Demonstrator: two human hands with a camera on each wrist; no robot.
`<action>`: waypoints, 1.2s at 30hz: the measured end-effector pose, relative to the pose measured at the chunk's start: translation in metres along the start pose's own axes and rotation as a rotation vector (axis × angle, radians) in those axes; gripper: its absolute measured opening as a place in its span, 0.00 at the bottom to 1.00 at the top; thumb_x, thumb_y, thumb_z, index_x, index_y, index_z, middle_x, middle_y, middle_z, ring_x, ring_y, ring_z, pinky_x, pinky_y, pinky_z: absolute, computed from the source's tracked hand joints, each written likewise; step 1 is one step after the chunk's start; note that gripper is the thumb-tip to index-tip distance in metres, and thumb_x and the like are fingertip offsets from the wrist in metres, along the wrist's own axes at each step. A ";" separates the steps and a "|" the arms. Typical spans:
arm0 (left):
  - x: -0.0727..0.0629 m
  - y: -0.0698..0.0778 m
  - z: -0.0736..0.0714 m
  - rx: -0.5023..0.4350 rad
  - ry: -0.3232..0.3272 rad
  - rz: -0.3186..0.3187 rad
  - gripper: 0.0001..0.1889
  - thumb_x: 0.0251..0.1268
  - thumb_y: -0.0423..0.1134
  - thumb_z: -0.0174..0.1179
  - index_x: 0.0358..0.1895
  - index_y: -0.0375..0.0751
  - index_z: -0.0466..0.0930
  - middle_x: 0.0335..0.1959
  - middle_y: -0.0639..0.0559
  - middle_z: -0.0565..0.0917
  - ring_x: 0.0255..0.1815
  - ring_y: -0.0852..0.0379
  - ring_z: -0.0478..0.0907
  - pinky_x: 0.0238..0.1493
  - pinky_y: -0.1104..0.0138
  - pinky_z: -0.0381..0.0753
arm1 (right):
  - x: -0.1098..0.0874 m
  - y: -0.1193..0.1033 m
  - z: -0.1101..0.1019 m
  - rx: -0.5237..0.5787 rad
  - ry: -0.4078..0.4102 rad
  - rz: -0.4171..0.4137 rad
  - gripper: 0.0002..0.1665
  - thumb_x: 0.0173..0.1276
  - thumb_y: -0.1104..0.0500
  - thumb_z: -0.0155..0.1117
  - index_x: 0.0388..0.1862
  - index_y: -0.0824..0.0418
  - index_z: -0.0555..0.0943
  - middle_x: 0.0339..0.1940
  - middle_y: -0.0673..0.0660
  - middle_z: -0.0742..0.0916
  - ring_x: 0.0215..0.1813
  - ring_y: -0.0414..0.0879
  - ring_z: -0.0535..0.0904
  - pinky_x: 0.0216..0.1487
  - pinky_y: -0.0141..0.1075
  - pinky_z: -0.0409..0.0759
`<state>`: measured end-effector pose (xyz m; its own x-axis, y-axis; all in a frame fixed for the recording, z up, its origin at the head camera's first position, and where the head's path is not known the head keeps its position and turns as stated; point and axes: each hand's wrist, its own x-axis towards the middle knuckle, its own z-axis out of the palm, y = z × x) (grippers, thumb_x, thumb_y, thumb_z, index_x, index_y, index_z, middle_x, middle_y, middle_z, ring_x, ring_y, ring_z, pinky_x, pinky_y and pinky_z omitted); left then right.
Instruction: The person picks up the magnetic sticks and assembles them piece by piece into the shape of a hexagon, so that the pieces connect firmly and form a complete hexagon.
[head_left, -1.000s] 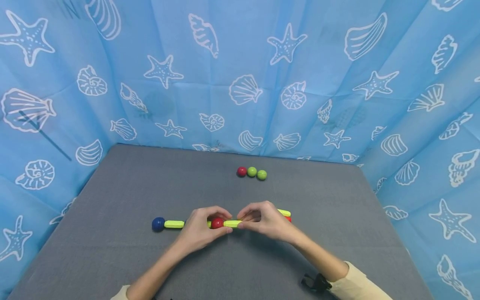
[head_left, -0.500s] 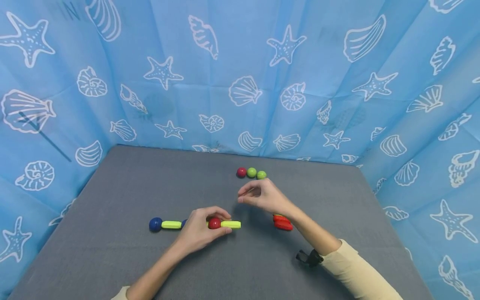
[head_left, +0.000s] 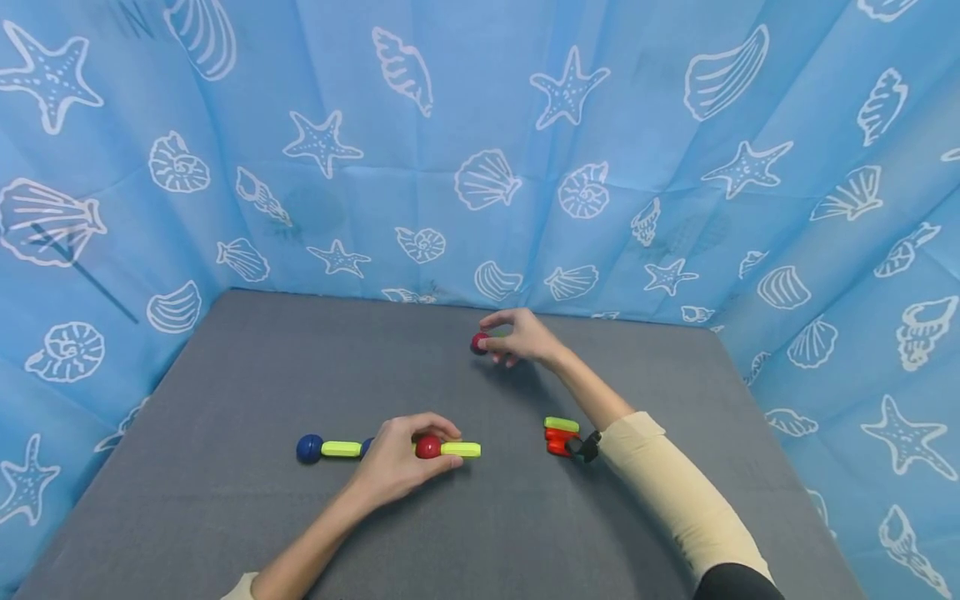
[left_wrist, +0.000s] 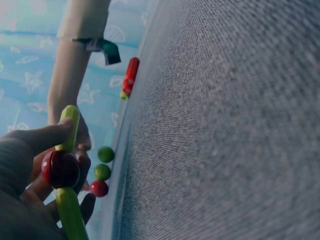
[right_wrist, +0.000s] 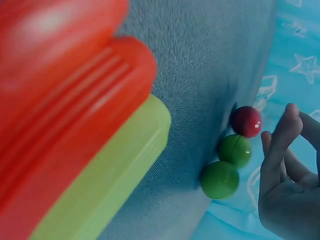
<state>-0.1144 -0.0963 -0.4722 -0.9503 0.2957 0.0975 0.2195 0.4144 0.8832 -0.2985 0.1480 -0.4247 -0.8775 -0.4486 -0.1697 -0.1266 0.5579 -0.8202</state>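
Observation:
My left hand point(head_left: 408, 454) grips a straight chain of balls and rods near its right part, thumb on a yellow-green rod point(left_wrist: 71, 125) beside a red ball point(left_wrist: 64, 169). The chain runs left to a dark blue ball point(head_left: 309, 448); its middle is hidden behind the hand. At the back of the table, my right hand point(head_left: 525, 337) is over a loose red ball point(right_wrist: 246, 121), with bent fingers and thumb close to it. Two green balls, one point(right_wrist: 235, 151) beside the red and another point(right_wrist: 220, 179) farther along, are mostly hidden by that hand in the head view.
Loose red rods point(head_left: 558, 442) and a yellow-green rod point(head_left: 562, 424) lie together on the grey table point(head_left: 480, 533), under my right forearm. A black wrist device point(head_left: 585, 447) overlaps them. A blue shell-patterned curtain point(head_left: 435, 167) stands round the table's back and sides.
My right hand has left the chain's right end and moved back to the row of loose balls. My left hand still holds the chain, which has shifted slightly left in view.

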 end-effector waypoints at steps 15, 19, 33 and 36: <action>-0.001 -0.001 -0.001 -0.005 -0.014 -0.008 0.16 0.60 0.43 0.82 0.50 0.49 0.91 0.45 0.60 0.94 0.47 0.60 0.89 0.48 0.73 0.84 | 0.021 0.013 0.007 -0.075 0.009 0.102 0.25 0.76 0.60 0.74 0.68 0.65 0.83 0.62 0.69 0.88 0.20 0.35 0.79 0.28 0.33 0.87; -0.001 -0.001 -0.001 -0.002 -0.017 -0.007 0.16 0.60 0.44 0.82 0.50 0.50 0.91 0.45 0.60 0.94 0.46 0.63 0.88 0.47 0.73 0.84 | 0.020 0.013 0.006 -0.047 0.024 0.091 0.24 0.75 0.60 0.75 0.67 0.65 0.84 0.56 0.71 0.90 0.19 0.36 0.79 0.27 0.34 0.87; -0.001 0.000 -0.001 0.010 -0.017 -0.009 0.16 0.60 0.44 0.82 0.50 0.51 0.91 0.45 0.60 0.94 0.46 0.62 0.88 0.48 0.73 0.85 | -0.040 -0.014 -0.002 -0.042 -0.060 -0.043 0.24 0.72 0.55 0.78 0.64 0.60 0.86 0.57 0.64 0.90 0.20 0.43 0.82 0.29 0.39 0.88; -0.001 0.000 -0.001 0.010 -0.014 -0.011 0.15 0.60 0.44 0.82 0.50 0.52 0.91 0.45 0.60 0.94 0.46 0.63 0.87 0.48 0.73 0.84 | -0.060 -0.019 -0.001 -0.042 -0.084 -0.055 0.24 0.72 0.55 0.78 0.64 0.59 0.86 0.59 0.64 0.88 0.19 0.44 0.82 0.29 0.42 0.88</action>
<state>-0.1140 -0.0977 -0.4718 -0.9494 0.3033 0.0812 0.2114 0.4262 0.8796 -0.2437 0.1649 -0.3990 -0.8267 -0.5358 -0.1717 -0.1946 0.5587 -0.8062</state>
